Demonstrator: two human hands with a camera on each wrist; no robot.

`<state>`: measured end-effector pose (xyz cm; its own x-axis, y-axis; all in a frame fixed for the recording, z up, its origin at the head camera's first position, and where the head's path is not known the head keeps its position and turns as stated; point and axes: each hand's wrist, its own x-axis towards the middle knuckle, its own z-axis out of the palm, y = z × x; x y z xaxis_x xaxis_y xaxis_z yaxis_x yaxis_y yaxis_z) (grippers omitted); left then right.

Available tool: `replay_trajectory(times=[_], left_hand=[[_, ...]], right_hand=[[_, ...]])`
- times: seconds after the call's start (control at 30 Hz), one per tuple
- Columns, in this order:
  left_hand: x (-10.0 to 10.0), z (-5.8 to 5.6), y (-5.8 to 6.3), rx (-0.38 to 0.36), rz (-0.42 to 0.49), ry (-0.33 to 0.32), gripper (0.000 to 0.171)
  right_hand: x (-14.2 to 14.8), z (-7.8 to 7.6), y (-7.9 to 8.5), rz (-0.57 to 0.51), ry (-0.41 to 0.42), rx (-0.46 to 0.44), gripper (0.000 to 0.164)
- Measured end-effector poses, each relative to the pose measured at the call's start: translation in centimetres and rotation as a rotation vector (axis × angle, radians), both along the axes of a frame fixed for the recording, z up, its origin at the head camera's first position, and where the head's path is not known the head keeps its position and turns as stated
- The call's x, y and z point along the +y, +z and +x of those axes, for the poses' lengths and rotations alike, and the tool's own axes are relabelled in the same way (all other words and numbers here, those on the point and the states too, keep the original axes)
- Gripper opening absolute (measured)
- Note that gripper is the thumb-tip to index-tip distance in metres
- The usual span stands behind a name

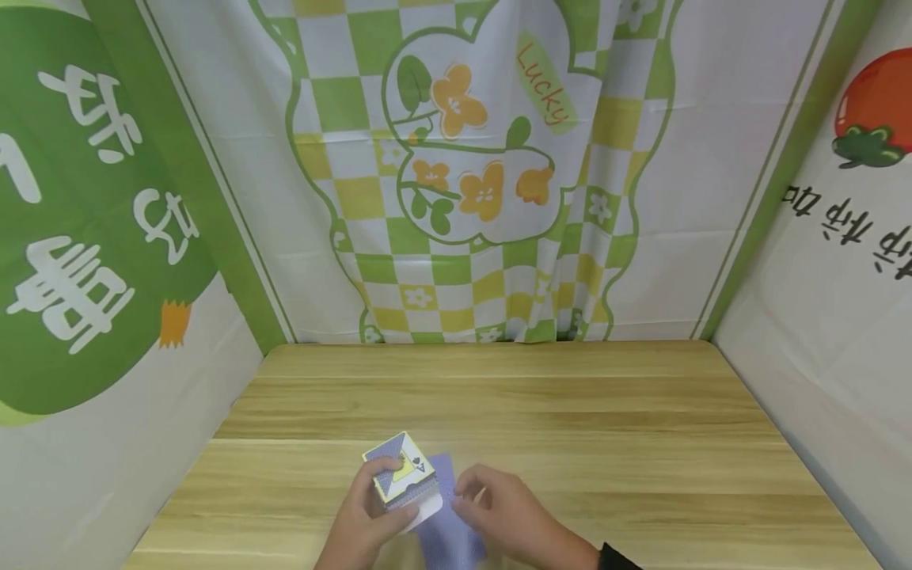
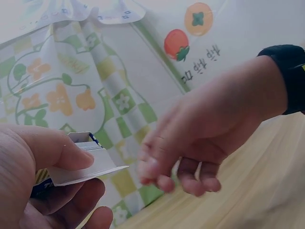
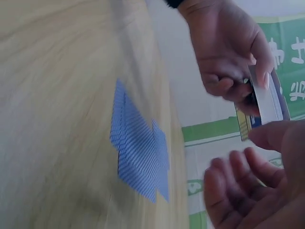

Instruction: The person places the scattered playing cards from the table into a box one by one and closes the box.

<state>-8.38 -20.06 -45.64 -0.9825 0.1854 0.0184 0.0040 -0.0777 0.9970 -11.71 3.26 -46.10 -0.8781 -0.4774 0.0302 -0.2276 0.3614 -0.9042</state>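
Gripping a card box (image 1: 408, 480) between thumb and fingers, a person's left hand (image 1: 362, 508) holds it tilted above a wooden table (image 1: 606, 443), its white flap (image 1: 429, 508) folded out toward the right hand (image 1: 502, 503). An ace of spades design marks the box's printed face, and the left wrist view shows the edges of a white stack (image 2: 85, 145) inside. The right hand, its fingers loosely bent and holding nothing, hangs just beside the flap, a slight gap between them. Below the two hands, blue-backed cards (image 3: 139, 150) lie overlapping on the tabletop. Behind the table hangs a green-and-yellow checked cloth (image 1: 456, 273) bearing the word "Lucky."
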Motion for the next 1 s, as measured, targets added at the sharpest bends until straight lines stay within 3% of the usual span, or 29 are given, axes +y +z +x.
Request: replay_trajectory(times=[0.17,0.37,0.47,0.6,0.77,1.0], left_hand=[[-1.0,0.2,-0.1,0.012,-0.008,0.075,0.054],[-1.6,0.4,0.0,0.030,-0.019,0.145,0.054],[-1.8,0.5,0.0,0.036,-0.017,0.166,0.054],[-2.0,0.6,0.0,0.049,-0.018,0.178,0.053],[-2.0,0.6,0.0,0.034,-0.012,0.175,0.054],[-2.2,0.7,-0.1,0.046,0.023,0.142,0.053]], right_hand=[[0.3,0.1,-0.7,0.238,0.093,0.123,0.020],[0.5,0.1,-1.9,0.463,0.184,0.379,0.021],[0.3,0.0,-2.4,0.552,0.212,0.448,0.022],[-0.2,-0.1,-2.9,0.621,0.227,0.503,0.022],[-1.3,-0.6,-2.8,0.692,0.230,0.503,0.026],[-3.8,-2.6,-3.1,0.805,0.180,0.517,0.033]])
